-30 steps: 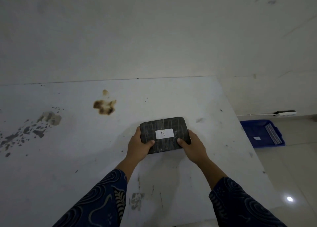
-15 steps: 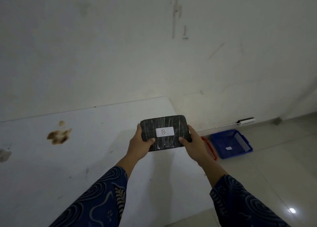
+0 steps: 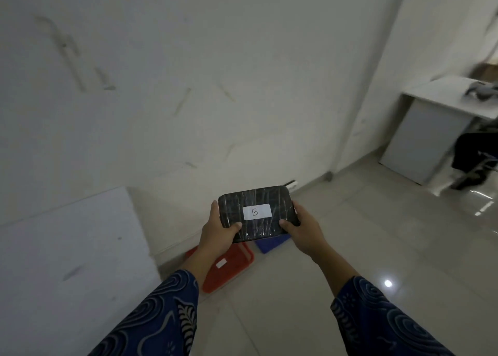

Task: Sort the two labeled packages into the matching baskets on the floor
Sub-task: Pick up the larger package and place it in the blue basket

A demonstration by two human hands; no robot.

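Note:
A black plastic-wrapped package (image 3: 257, 226) with a white label marked "B" is held in the air in front of me. My left hand (image 3: 218, 231) grips its left end and my right hand (image 3: 303, 229) grips its right end. Below it on the floor by the wall lies a red basket (image 3: 231, 265) with a small white label inside. A blue basket (image 3: 270, 244) sits right of the red one, mostly hidden behind the package and my right hand.
The white table (image 3: 67, 248) stands to my left, its corner near the red basket. A white desk (image 3: 442, 105) and a seated person (image 3: 474, 156) are at the far right. Pale floor tiles (image 3: 377, 234) stretch between.
The package has been lifted off the table and carried right. My view has swung right, so the table slid left, both baskets now lie under the package, and the far desk has appeared.

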